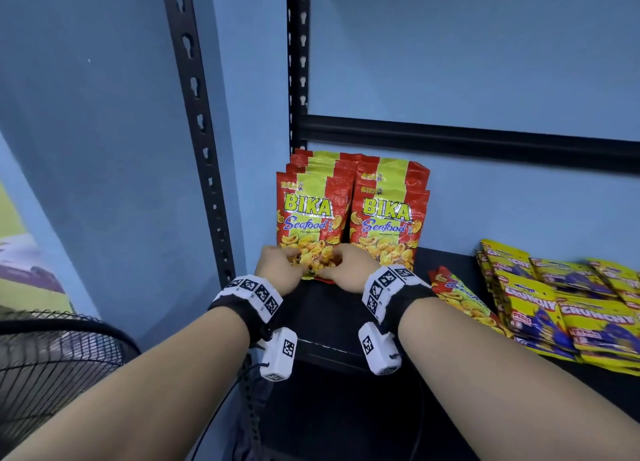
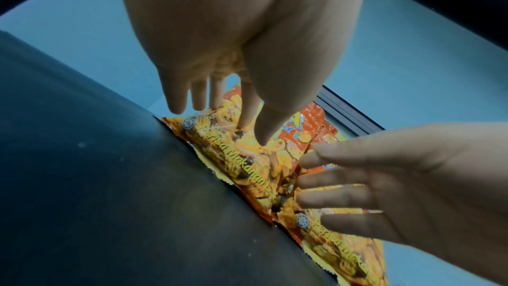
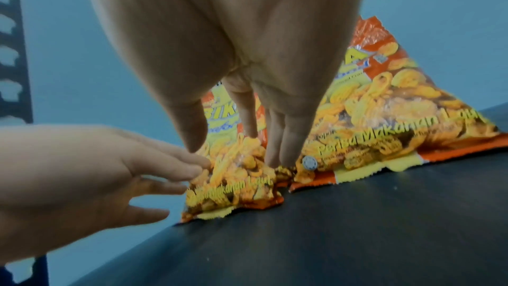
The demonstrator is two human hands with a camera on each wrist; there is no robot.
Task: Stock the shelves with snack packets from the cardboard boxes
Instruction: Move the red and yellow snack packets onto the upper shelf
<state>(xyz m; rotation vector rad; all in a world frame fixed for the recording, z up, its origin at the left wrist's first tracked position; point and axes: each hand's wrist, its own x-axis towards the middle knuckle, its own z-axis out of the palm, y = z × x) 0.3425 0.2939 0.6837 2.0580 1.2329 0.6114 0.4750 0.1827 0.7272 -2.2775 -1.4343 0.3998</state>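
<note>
Two rows of red and yellow BIKA Seafood packets stand upright against the blue wall at the back left of the black shelf. My left hand and right hand both touch the bottom of the left row's front packet. In the left wrist view my left hand presses straight fingers onto this packet. The right hand likewise presses straight fingers into its lower right corner. The right row stands beside it, untouched.
One BIKA packet lies flat to the right of my right wrist. Piles of yellow Crunchy packets cover the shelf's right side. Black slotted uprights frame the left end, a crossbar runs above. A fan guard stands lower left.
</note>
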